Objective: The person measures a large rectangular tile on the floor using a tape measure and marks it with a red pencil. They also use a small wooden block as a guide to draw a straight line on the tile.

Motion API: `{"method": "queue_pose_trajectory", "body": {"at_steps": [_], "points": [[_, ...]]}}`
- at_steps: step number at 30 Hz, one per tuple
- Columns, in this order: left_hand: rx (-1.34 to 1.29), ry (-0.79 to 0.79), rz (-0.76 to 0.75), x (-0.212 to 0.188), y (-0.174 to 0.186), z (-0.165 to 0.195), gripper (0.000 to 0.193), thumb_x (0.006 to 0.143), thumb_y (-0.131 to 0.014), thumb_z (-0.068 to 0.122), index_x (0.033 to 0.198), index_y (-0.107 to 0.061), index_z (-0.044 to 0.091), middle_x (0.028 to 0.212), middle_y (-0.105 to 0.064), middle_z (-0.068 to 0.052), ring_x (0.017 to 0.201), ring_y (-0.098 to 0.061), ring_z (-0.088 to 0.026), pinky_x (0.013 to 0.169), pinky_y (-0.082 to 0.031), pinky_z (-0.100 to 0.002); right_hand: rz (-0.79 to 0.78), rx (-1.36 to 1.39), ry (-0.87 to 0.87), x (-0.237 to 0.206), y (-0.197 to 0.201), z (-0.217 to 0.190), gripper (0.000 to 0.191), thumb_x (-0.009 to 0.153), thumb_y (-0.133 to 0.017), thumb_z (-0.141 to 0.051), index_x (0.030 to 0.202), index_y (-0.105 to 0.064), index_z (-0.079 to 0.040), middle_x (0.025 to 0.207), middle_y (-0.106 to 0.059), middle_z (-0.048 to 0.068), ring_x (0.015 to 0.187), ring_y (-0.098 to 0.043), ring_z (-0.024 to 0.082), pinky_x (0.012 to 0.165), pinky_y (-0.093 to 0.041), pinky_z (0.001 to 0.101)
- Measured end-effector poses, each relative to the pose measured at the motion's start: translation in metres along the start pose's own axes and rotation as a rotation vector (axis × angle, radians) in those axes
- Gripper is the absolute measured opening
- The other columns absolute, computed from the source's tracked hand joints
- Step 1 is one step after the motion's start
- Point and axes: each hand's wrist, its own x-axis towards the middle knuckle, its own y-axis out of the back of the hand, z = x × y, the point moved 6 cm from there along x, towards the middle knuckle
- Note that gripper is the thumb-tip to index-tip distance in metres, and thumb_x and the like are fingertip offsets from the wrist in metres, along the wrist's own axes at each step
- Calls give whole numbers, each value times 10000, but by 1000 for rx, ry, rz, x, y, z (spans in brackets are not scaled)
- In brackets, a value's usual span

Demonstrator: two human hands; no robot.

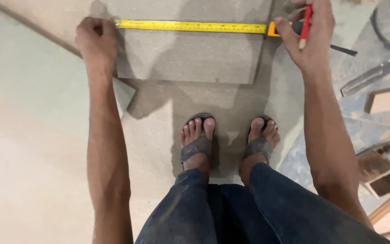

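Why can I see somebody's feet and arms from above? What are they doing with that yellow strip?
The camera sits on the person's head and looks down, so you see their own arms, blue-trousered legs and feet in grey sandals. There is only this one picture. The yellow strip is a yellow measuring tape, stretched across a flat grey-brown board lying on the floor. The left hand presses the tape's end at the board's left edge. The right hand holds the tape's orange case at the other side, and also a red pencil. To the right lie small wood offcuts and a metal piece.
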Motion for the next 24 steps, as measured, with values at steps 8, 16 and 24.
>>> {"method": "queue_pose_trajectory", "body": {"at_steps": [8, 16, 24], "points": [[259, -785, -62, -84, -89, 101, 386, 1001, -658, 24, 1381, -593, 51, 1395, -503, -153, 1357, -456, -355, 1153, -403, -543, 62, -68, -111, -16, 1, 30, 310, 1059, -801, -102, 1092, -520, 26, 782, -511, 73, 682, -519, 186, 665, -423, 344], [225, -880, -200, -124, -135, 139, 566, 956, -707, 80, 1487, -517, 27, 1420, -462, -166, 1378, -428, -382, 1211, -360, -564, 95, -30, 21, -15, 16, 25, 139, 1053, -689, -8, 1054, -561, 45, 849, -567, 99, 734, -561, 214, 695, -449, 353], [235, -904, -230, -141, -172, 171, 568, 970, -683, 86, 1499, -500, -12, 1457, -466, -152, 1400, -429, -357, 1233, -369, -516, 195, -370, -6, -6, -7, 41, 192, 1029, -766, -82, 942, -615, 0, 815, -597, 113, 725, -585, 303, 671, -461, 406]]}}
